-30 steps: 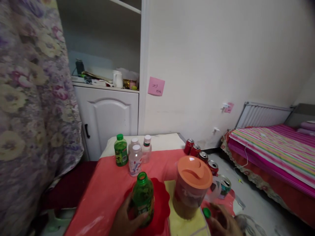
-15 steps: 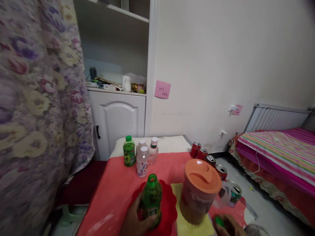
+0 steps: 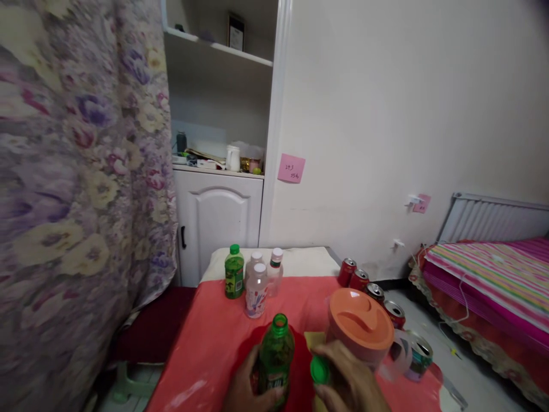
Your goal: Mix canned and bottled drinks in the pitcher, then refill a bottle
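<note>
Steadying the open bottle [image 3: 278,348], my left grip [image 3: 251,384] wraps it, best without squeezing; just right of the bottle, my right grip [image 3: 352,379] pinches the cap [image 3: 319,369].

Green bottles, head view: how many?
2. An open bottle is in the left hand; a capped bottle stands toward the far left of the table, beside the white-capped bottles.

You are in a home, seemingly a bedroom: to the right of your fingers [image 3: 341,357] stands a bed [image 3: 506,320] with a striped sheet [image 3: 484,263], to their left hangs a flowered curtain [image 3: 98,160], and beyond them, leftward, a cupboard [image 3: 225,217] has shelves [image 3: 218,50] bearing a jug [image 3: 233,158] and a frame [image 3: 236,35]. Beneath them spreads a red table cover [image 3: 210,343].
</note>
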Available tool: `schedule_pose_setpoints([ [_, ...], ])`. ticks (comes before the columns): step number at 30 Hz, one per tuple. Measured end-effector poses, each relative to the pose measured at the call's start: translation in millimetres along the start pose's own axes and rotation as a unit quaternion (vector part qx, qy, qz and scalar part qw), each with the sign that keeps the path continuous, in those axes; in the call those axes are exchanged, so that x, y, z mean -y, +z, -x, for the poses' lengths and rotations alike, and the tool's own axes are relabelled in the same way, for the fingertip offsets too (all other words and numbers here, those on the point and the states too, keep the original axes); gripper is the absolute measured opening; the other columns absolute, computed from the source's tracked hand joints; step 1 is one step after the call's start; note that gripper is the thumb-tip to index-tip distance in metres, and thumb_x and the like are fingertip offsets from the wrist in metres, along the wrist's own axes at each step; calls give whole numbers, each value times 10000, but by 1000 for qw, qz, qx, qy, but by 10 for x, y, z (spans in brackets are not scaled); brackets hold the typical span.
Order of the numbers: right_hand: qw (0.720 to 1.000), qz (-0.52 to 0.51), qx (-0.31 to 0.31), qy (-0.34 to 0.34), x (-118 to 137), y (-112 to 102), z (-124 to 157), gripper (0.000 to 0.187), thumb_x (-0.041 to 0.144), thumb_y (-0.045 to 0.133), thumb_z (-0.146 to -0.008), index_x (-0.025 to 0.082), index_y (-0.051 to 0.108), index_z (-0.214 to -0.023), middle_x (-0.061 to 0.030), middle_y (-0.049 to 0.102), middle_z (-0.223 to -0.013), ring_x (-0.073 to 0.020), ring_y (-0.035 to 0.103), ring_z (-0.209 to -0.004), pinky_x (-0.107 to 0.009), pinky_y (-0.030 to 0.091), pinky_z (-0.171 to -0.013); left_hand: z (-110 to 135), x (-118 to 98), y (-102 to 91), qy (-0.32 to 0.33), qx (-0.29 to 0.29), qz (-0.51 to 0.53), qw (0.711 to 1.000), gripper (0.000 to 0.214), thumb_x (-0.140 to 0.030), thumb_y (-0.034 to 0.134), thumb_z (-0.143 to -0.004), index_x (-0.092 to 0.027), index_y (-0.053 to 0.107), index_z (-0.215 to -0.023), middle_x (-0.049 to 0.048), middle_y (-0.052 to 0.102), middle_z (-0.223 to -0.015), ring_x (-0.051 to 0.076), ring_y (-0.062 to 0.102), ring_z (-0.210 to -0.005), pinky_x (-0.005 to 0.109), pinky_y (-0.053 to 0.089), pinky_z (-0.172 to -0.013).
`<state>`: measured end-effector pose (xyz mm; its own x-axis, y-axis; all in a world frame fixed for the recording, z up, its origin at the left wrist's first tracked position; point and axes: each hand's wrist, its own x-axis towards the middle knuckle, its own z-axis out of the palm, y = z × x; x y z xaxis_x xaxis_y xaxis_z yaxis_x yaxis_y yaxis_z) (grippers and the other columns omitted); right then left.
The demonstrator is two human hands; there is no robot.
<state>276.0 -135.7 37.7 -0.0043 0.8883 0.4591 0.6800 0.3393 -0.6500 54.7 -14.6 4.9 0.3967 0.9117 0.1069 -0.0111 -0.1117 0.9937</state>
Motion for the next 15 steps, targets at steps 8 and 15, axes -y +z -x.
schedule_pose_setpoints([
  [8,994,104,28,6,807,-110,-790,361,87,525,-902,224,618,-1223,-112,687,-1166,-266,702,-1029,-430,558,-920,6,43,-38,44,67,35,996,708,-248,808,-611,-163,668,-1299,138,742,-1347,383,625,-1328,435,511,-1116],
  [15,991,97,83,-37,757,-263,-840,301,156,568,-961,209,625,-1252,-119,681,-1241,-263,672,-1083,-442,533,-961,24,48,-45,30,46,30,998,738,-174,788,-574,-160,681,-1304,132,762,-1296,389,618,-1328,440,514,-1113],
])
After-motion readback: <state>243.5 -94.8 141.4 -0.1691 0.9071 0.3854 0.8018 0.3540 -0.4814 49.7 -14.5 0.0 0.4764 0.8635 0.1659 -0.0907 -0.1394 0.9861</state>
